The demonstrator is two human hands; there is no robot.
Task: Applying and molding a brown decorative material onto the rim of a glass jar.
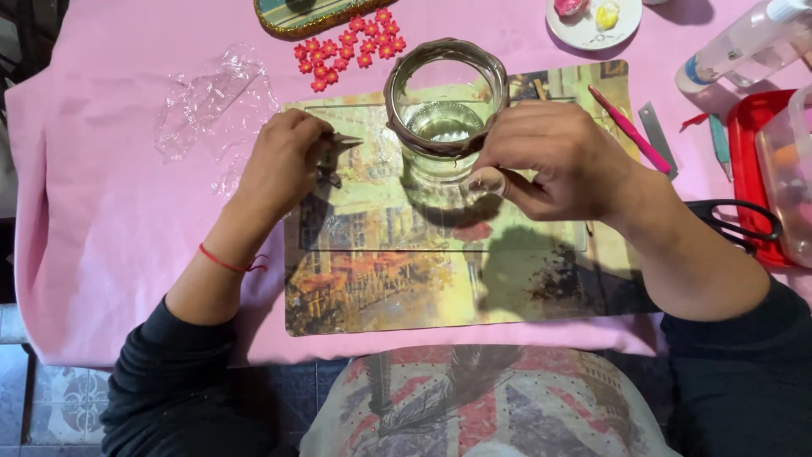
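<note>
A clear glass jar (444,118) with a brown band around its rim stands on a picture mat (440,254) mid-bench. The right hand (562,156) pinches the band at the jar's near side. The left hand (283,161) is closed on small dark pliers (334,152). A pink cloth (110,228) covers the bench; red flowers (347,46) lie near the far edge.

red flowers (348,48), scissors (737,225) — pink tool (629,129)

Pink-clothed table (101,279): picture mat (397,279), flowers (347,46), scissors (736,222).
</note>
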